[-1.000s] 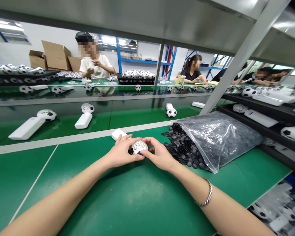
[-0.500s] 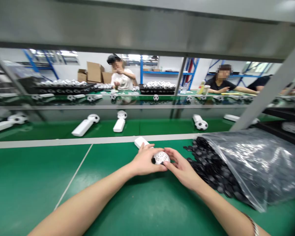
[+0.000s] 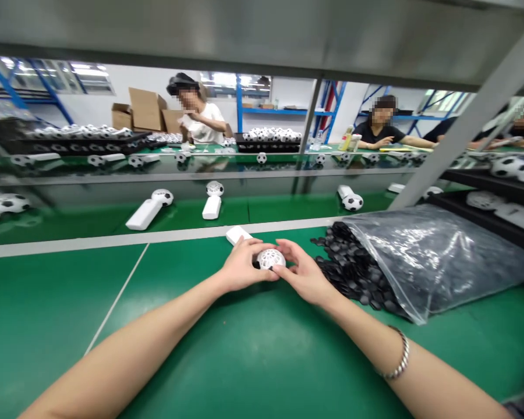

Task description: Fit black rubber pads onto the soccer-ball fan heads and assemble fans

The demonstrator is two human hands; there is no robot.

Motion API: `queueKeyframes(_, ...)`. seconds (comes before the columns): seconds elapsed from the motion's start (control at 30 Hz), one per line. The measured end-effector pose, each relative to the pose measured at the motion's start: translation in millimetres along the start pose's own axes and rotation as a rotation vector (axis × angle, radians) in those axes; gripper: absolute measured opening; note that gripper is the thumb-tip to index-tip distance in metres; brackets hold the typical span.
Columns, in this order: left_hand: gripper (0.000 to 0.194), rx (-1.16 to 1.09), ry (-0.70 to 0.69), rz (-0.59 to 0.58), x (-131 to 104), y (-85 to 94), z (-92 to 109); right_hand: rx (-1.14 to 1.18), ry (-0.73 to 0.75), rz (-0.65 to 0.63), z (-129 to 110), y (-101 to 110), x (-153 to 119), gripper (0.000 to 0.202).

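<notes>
Between my hands is a white ball-shaped piece with an openwork face and a dark patch at its left. My left hand wraps round its left side, thumb along the near edge. From the right, the fingertips and thumb of my right hand close on the same piece. A white handle sticks out beyond my left fingers; its join to the ball is hidden. Right of my right hand, many small black pieces spill from a clear plastic bag onto the green table.
Beyond the pale strip, white handled pieces with football heads lie on a green belt. Black trays and a slanted metal post stand at the right. Several people sit across the line.
The view has shifted, so most things appear further left and higher. Both hands remain round the ball-shaped piece, and its openwork face now shows more fully.
</notes>
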State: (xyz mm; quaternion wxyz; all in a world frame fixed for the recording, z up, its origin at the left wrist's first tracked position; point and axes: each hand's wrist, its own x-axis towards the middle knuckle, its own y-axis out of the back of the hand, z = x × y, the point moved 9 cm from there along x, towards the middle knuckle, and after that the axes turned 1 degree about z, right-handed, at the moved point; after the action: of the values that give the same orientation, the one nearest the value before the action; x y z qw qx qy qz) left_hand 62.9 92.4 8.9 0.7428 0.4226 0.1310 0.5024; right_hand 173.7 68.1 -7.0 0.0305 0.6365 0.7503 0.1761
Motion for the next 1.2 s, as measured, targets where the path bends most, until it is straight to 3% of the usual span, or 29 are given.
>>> queueKeyframes(0.23,0.061,0.012,-0.091,-0.043,0.3,-0.7,3.7,0.007,0.051,-0.026,-2.8,-1.7,-1.1,0.040)
queueKeyframes(0.53,0.055,-0.029,-0.077,-0.072,6.8,1.1,10.1,-0.044,0.014,-0.010,6.9,0.4,4.0,0.049)
queueKeyframes(0.77,0.050,-0.135,-0.026,-0.048,5.6,0.9,4.4,-0.208,0.164,0.016,-7.1,-1.9,0.7,0.037)
queueKeyframes(0.93,0.051,-0.144,-0.033,-0.067,5.5,-0.4,0.9,-0.222,0.179,0.032,-13.1,1.3,3.2,0.033)
queueKeyframes(1.03,0.059,-0.076,-0.049,-0.106,4.4,-6.9,-2.1,-0.365,0.114,0.051,-10.7,23.3,10.1,0.027)
queueKeyframes(1.13,0.075,0.062,-0.066,-0.075,2.8,-8.5,-5.8,-0.789,-0.099,0.159,2.2,67.4,13.4,0.024)
queueKeyframes(1.2,0.075,0.114,-0.065,-0.080,1.4,-8.8,-7.2,-0.957,-0.244,0.197,12.6,92.1,11.7,0.022)
